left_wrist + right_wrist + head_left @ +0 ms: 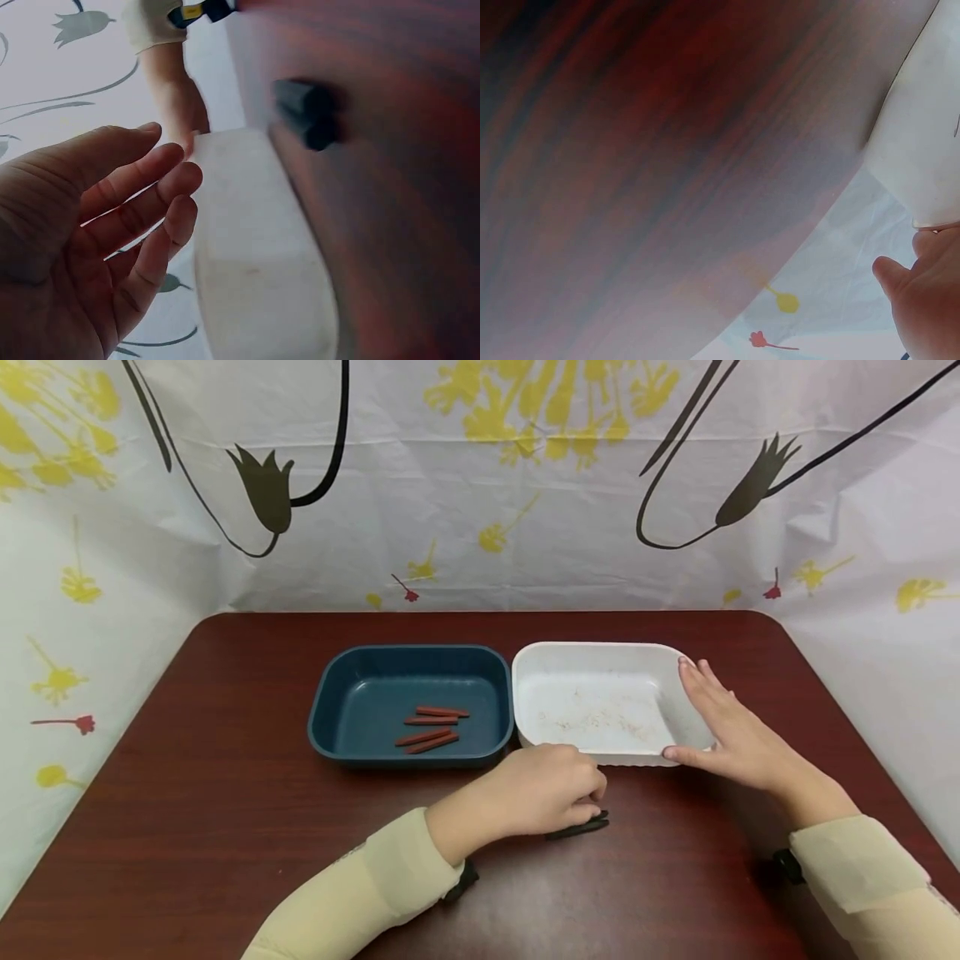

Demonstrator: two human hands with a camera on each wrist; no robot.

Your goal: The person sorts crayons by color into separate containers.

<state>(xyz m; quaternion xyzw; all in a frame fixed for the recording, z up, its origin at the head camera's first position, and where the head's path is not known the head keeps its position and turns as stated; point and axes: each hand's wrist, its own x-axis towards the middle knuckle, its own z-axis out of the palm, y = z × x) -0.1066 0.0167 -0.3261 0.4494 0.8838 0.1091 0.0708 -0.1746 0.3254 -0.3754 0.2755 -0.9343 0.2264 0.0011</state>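
Two short black sticks (579, 828) lie side by side on the table in the head view; the left wrist view shows these black sticks (306, 112) from their ends, blurred. My left hand (536, 789) hovers beside them, its fingers (135, 210) loosely bent with nothing between them. At the right end of a white tray (547, 681) is my right hand (738, 743), fingers spread along the rim and thumb at the front corner. In the right wrist view, that hand (934, 292) shows only partly, against the tray's edge.
Left of the white tray, close beside it, stands a dark blue tray (375, 693) holding several reddish-brown sticks (431, 721). Small crumbs dot the white tray's floor. The dark red table (187, 793) is backed by a patterned white sheet (420, 510).
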